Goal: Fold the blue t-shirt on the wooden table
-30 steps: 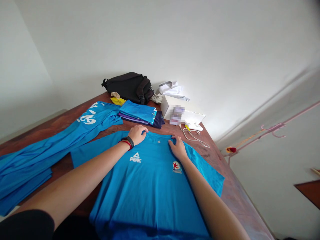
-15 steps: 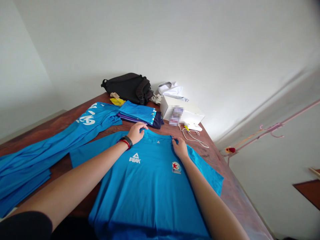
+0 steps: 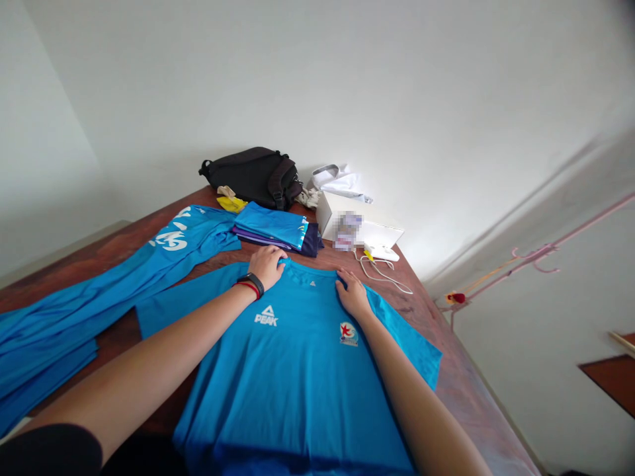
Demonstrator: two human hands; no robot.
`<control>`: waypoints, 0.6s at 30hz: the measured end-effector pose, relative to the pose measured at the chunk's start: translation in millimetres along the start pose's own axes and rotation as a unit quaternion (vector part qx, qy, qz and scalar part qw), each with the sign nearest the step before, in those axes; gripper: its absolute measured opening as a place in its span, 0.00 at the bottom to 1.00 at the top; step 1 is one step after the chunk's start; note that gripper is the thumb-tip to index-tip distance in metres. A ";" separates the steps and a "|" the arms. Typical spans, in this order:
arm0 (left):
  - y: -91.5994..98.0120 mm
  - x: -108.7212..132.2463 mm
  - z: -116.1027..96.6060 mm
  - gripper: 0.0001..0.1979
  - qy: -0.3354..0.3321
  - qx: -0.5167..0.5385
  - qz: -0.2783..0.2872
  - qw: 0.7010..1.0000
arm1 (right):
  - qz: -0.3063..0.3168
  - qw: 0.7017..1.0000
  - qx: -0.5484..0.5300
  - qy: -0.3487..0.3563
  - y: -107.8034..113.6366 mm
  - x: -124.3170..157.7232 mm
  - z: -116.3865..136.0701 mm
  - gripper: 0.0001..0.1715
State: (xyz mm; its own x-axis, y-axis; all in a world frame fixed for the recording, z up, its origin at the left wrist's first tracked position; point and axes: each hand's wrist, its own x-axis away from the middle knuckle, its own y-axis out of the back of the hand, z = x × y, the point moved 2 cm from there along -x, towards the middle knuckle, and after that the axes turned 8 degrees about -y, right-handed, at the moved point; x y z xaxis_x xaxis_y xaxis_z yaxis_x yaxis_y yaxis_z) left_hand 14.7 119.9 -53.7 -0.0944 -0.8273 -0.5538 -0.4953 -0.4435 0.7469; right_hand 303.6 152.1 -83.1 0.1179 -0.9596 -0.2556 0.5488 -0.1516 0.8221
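Observation:
A blue short-sleeved T-shirt (image 3: 297,370) lies spread front up, its collar away from me, with a white PEAK logo and a round badge on the chest. My left hand (image 3: 266,266), wearing a dark wristband and a red cord, is closed on the cloth at the left end of the collar, thumb and fingertips close together. At the right end of the collar, my right hand (image 3: 353,295) rests open on the shoulder, fingers stretched over the fabric. The shirt's bottom hem runs out of view below.
On the wooden table (image 3: 208,268), another blue garment (image 3: 124,277) with white print lies at left. Behind the T-shirt are a folded clothes stack (image 3: 272,225), a black backpack (image 3: 248,175), a white box (image 3: 367,221) and a white cable (image 3: 381,274). A pink rail (image 3: 496,277) stands right.
My right hand's fingers have straightened and now lie flatter on the shoulder. My left hand stays at the collar, thumb and fingers closer together. The shirt has barely moved.

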 end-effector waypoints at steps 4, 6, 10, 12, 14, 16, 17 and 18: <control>-0.5 0.0 1.8 0.07 0.014 -0.014 0.010 1.000 | -0.007 1.000 -0.004 0.008 2.6 -2.6 0.0 0.22; -1.4 -0.3 2.5 0.07 0.013 -0.012 0.013 1.000 | -0.011 1.000 -0.010 0.013 4.6 -3.4 0.5 0.20; -4.9 -0.9 3.0 0.07 -0.004 0.011 0.018 1.000 | -0.021 1.000 -0.017 0.013 6.8 -3.2 1.1 0.15; -6.8 -1.1 2.8 0.07 -0.020 0.029 0.021 0.999 | -0.028 0.999 -0.018 0.009 7.0 -2.8 0.7 0.14; -8.2 -1.1 2.4 0.07 -0.037 0.047 0.021 0.998 | -0.036 0.999 -0.020 0.004 7.0 -3.1 -0.4 0.13; -9.0 -1.2 1.9 0.07 -0.053 0.066 0.018 0.996 | -0.048 0.999 -0.020 -0.007 7.4 -4.2 -2.1 0.12; -9.1 -1.3 1.7 0.07 -0.059 0.075 0.015 0.995 | -0.055 0.998 -0.020 -0.014 7.8 -4.9 -3.2 0.13; -9.1 -1.4 1.5 0.08 -0.065 0.083 0.010 0.994 | -0.062 0.998 -0.019 -0.022 8.3 -5.8 -4.3 0.13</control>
State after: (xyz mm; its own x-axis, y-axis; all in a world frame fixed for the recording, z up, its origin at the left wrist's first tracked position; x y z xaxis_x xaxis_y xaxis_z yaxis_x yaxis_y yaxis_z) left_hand 18.1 125.6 -60.3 -0.2101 -0.7791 -0.5906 -0.6271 -0.3561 0.6928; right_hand 311.0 157.4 -77.0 0.0116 -0.9434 -0.3315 0.5878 -0.2618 0.7655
